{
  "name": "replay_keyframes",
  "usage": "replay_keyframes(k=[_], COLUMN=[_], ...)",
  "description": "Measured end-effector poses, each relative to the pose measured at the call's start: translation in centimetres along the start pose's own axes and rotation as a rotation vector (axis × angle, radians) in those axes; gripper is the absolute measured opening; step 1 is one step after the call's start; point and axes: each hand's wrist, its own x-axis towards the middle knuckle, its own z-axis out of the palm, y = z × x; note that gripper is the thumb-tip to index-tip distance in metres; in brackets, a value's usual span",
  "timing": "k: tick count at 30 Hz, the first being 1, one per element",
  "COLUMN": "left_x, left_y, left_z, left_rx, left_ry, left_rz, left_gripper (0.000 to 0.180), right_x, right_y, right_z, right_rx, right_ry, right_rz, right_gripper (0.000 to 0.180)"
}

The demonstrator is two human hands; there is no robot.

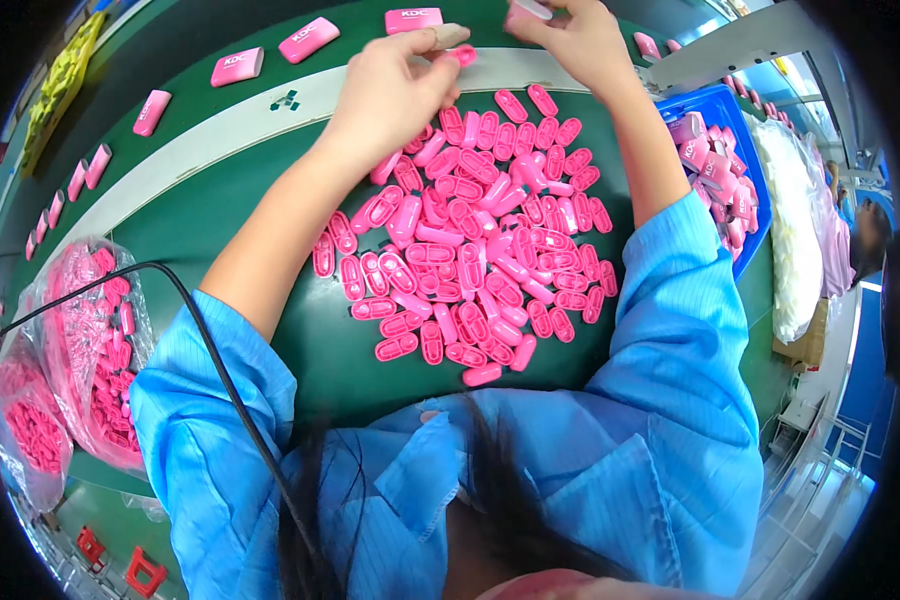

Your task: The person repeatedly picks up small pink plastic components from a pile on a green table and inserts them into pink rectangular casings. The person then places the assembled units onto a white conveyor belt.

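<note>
My left hand (395, 90) is closed on a small pink oval cap (462, 56), pinched between thumb and fingers near the white rail. A beige cover wraps one of its fingertips. At the top edge my right hand (575, 40) grips a pink case (530, 10), whose pale end faces my left hand; the frame's edge and my fingers hide part of it. The two pieces are apart. Below my hands a spread-out heap of pink oval caps (470, 265) lies on the green table (320, 375), some hollow side up, others with the smooth side up.
Past the white rail (210, 140), pink cases (238, 66) sit spaced along a green belt. A blue bin (755, 235) of pink cases stands at the right. Clear bags of pink caps (100, 350) lie at the left, with a black cable (195, 300) crossing in front.
</note>
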Motion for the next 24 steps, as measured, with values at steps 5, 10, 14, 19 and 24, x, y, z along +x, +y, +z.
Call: replay_keyframes(k=[5, 10, 14, 19, 24], left_x=[0.6, 0.4, 0.2, -0.2, -0.6], left_y=[-2.0, -1.8, -0.3, -0.7, -0.1], left_z=[0.6, -0.4, -2.2, -1.4, -0.7], left_rx=[-0.452, -0.508, -0.689, -0.692, -0.472], left_ry=[0.031, 0.02, 0.009, 0.026, 0.056], left_rz=[-0.169, -0.22, -0.331, -0.264, -0.199], left_gripper=[0.033, 0.033, 0.038, 0.026, 0.024], right_x=[-3.7, -4.4, -4.5, -4.7, -4.7], right_y=[-3.3, -4.2, -3.7, -3.1, -3.3], right_z=[1.5, 2.7, 2.1, 3.2, 3.3], right_rx=[0.846, 0.953, 0.909, 1.015, 1.055], right_ry=[-0.329, -0.257, -0.254, -0.253, -0.244], right_rz=[0.216, 0.196, 0.257, 0.289, 0.301], right_gripper=[0.027, 0.024, 0.022, 0.022, 0.023])
